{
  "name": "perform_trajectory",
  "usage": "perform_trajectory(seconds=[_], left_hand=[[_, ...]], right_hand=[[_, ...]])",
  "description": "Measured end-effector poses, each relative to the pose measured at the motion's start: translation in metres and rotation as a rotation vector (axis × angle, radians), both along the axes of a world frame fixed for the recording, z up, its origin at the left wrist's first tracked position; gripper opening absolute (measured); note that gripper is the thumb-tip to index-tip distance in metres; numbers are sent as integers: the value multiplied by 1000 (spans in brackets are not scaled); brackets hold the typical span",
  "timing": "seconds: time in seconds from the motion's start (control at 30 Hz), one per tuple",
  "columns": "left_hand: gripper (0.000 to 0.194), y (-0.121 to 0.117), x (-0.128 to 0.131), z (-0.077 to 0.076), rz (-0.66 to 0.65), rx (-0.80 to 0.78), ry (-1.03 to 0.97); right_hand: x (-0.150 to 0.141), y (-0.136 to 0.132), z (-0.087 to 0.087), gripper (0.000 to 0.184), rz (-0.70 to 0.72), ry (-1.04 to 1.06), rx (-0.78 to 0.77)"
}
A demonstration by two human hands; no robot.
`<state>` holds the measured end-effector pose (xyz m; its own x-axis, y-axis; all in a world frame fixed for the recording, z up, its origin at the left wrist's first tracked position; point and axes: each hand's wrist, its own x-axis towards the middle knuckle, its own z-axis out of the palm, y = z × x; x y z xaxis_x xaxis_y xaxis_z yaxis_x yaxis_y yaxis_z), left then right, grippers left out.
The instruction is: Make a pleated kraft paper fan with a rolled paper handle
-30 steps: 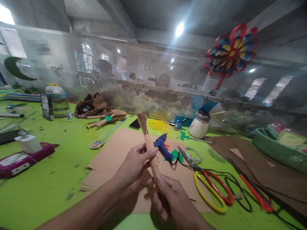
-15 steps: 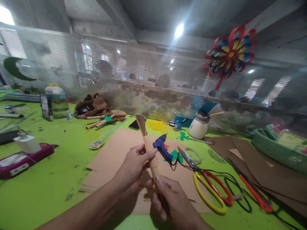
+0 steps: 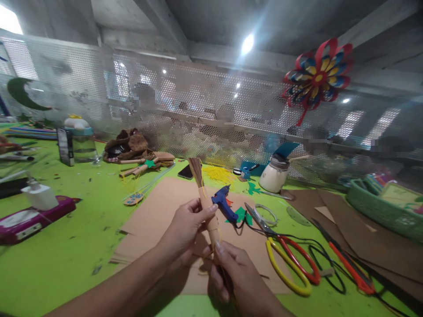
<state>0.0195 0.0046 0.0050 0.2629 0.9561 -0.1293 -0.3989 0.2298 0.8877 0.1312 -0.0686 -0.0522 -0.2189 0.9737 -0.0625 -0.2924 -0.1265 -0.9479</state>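
Observation:
My left hand (image 3: 188, 222) is closed around the middle of a rolled brown paper tube (image 3: 205, 201), thumb on top. From its far end fans a brush of thin brown paper strips (image 3: 196, 171), and a yellow thread runs along the side. My right hand (image 3: 231, 270) pinches the tube's near end, where its fingers hide part of it. Beneath both hands lie stacked brown paper sheets (image 3: 155, 211). Just right of the tube rests a blue hot glue gun (image 3: 224, 203) on the sheets. Green paper cut-outs (image 3: 243, 215) and large scissors (image 3: 291, 259) lie beyond it.
An orange utility knife (image 3: 352, 264) and black cord lie at right, near a green basket (image 3: 386, 211). At left stand a purple power strip (image 3: 39, 220) and a water jar (image 3: 82, 143). A white jar (image 3: 275, 174), yellow shreds (image 3: 220, 174) and a phone (image 3: 185, 172) are farther back.
Both hands keep the same grip on the paper tube, which stays almost still. Only a slight shift of the whole view shows.

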Motion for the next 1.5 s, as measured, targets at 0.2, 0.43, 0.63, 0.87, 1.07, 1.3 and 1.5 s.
perform_trajectory(seconds=[0.2,0.43,0.63,0.87,1.07,1.3,1.5], left_hand=[[33,-1,-1,1,-20,43,3],[32,1,-2,1,-13,128,-3],[29,-8,2,1,-33,97,-25],[26,-10,1,4,-57,119,4],[26,-10,1,3,-55,145,7],[28,-13,3,6,-103,133,-24],[30,-15,5,8,-81,111,-82]], right_hand=[[0,-1,5,50,38,-27,-32],[-1,-2,12,47,27,-105,-14],[-2,-6,12,46,-32,-146,69],[-3,-7,12,48,-32,-165,67],[-2,-8,8,47,-77,-196,97],[-1,-11,17,46,-80,-181,90],[1,-9,21,42,-139,-243,123]])
